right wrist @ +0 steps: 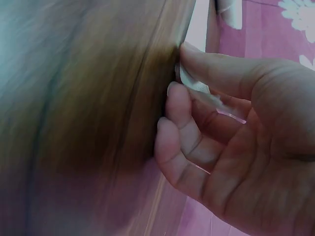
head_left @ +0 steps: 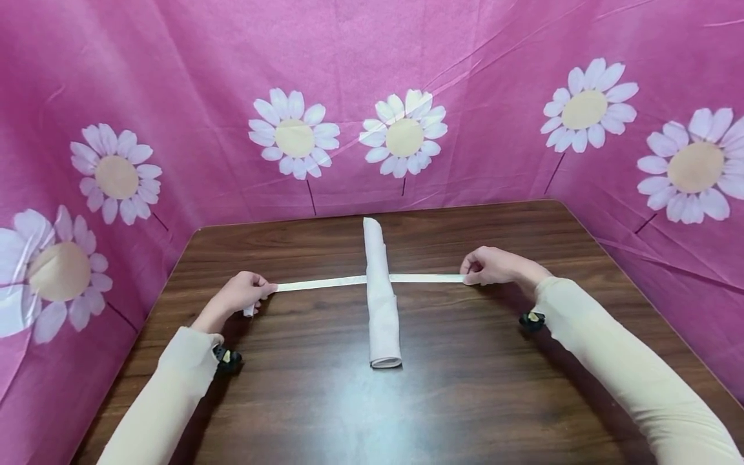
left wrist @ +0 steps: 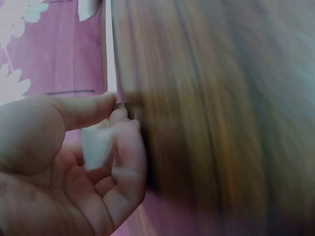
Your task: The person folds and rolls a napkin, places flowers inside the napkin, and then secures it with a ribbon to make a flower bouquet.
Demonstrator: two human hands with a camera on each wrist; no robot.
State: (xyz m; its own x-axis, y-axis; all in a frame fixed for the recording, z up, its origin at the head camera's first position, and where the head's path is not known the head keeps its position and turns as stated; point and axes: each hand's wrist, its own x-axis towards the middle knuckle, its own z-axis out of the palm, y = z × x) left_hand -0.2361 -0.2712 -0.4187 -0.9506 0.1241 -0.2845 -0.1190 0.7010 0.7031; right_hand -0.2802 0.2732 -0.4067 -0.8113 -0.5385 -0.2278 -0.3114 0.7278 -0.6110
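A rolled-up white cloth [head_left: 382,316] lies lengthwise on the brown table, one end facing me. Crossing it at right angles is a flat white ribbon [head_left: 322,283], whose middle is hidden at the roll. To the left of the cloth my left hand [head_left: 237,296] pinches the ribbon between thumb and fingers, and a short tail [left wrist: 96,147] hangs by the palm in the left wrist view. My right hand [head_left: 498,266] pinches the other side, with its loose end [right wrist: 197,88] running into the palm. Between the hands the ribbon looks nearly straight.
The wood-grain table [head_left: 290,400] spreads out around the cloth, with a glare patch near the front. A pink curtain [head_left: 349,39] printed with white daisies encloses the back and both sides. Small black devices [head_left: 228,358] sit at both wrists.
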